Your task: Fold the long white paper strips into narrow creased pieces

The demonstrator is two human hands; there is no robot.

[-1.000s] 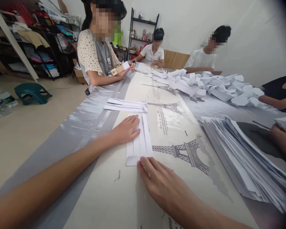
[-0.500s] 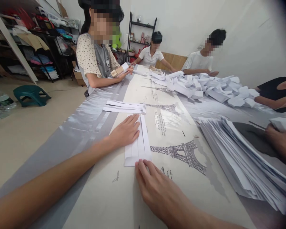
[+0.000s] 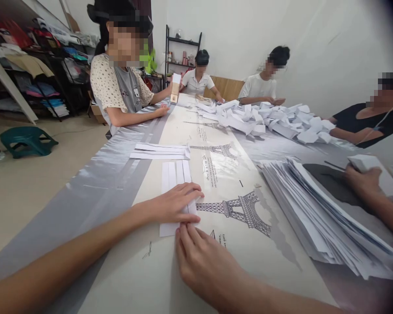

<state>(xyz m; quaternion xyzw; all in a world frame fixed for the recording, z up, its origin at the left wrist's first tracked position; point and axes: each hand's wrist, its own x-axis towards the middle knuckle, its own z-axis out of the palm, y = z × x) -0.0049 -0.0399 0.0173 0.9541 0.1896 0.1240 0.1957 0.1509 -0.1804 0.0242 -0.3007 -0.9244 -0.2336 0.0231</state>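
In front of me a white folded paper (image 3: 170, 174) with lengthwise slits or creases lies flat on the patterned tablecloth. My left hand (image 3: 175, 204) rests palm down across its lower half, fingers stretched and thumb apart. At its near right corner my right hand (image 3: 203, 259) is closed, with the fingertips bunched on the paper's edge just under my left thumb. The exact grip of those fingertips is partly hidden. A second white folded paper (image 3: 160, 151), striped the same way, lies crosswise just beyond.
A thick stack of white paper sheets (image 3: 317, 213) lies to the right. Beside it a co-worker's hand (image 3: 363, 176) holds a white paper piece. A heap of folded white papers (image 3: 265, 115) spreads farther back. Other people sit around the table; a green stool (image 3: 28, 141) stands left.
My left hand has slid down the paper toward my right hand, uncovering the paper's far end. My right hand stays at the near edge. The whole view has shifted slightly.
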